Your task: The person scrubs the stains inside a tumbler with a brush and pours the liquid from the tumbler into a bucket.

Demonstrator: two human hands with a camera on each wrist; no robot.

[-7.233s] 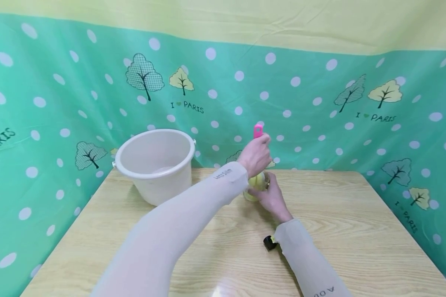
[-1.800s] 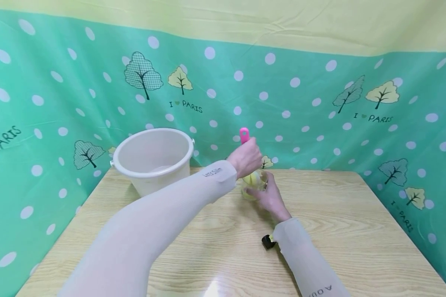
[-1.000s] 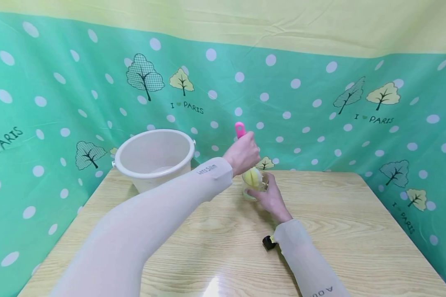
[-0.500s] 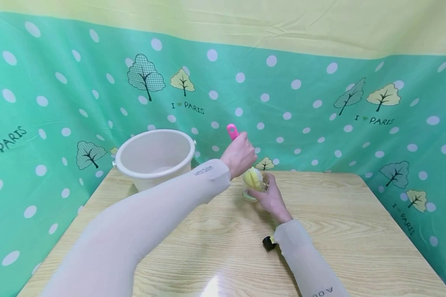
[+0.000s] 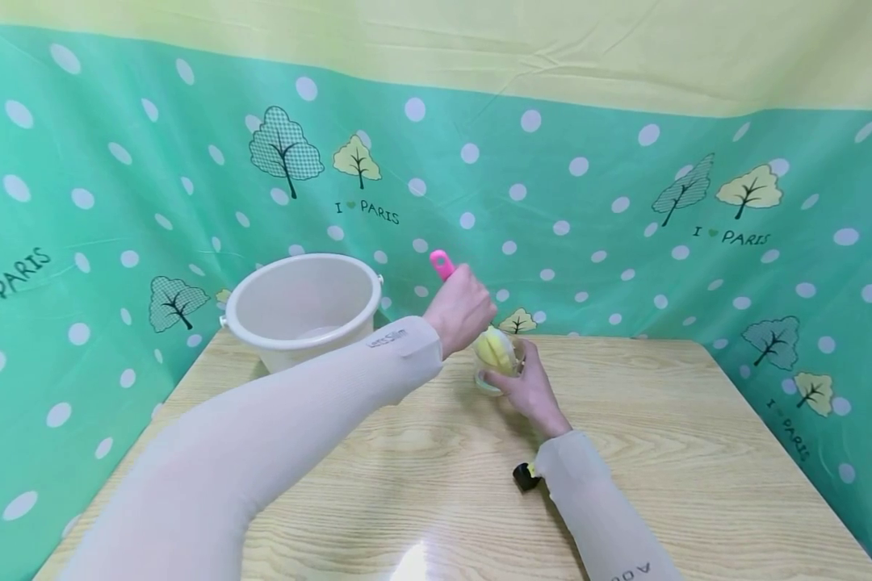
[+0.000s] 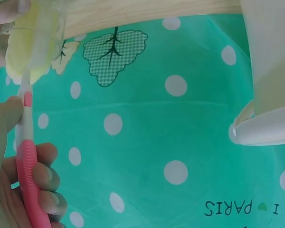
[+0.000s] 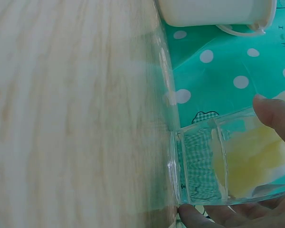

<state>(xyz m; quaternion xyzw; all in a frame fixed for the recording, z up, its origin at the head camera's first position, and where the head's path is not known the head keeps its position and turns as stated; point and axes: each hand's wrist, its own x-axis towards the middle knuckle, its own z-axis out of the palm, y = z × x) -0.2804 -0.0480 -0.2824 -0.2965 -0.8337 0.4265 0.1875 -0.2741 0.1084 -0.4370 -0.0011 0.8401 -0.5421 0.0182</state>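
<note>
While seemingly scrubbing over the wood-grain desk (image 5: 661, 420), with a white plastic bucket (image 5: 298, 294) standing far left, pale bottom showing, gripping a pink-handled sponge brush (image 6: 26, 121) with the left hand (image 5: 459, 311). Wrapping the right hand (image 5: 532, 387) round a clear glass cup (image 7: 223, 156) right of the bucket, with the yellow-and-white brush head (image 5: 492, 351) partly inside. Calling next, probably, for twisting deeper.

head cam looks fwd & down; wrist cams close, both see cup (image 7: 202, 164).

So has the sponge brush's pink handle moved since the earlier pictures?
Yes: in the head view, the pink handle has shifted leftward and now leans toward the white bucket.
</note>
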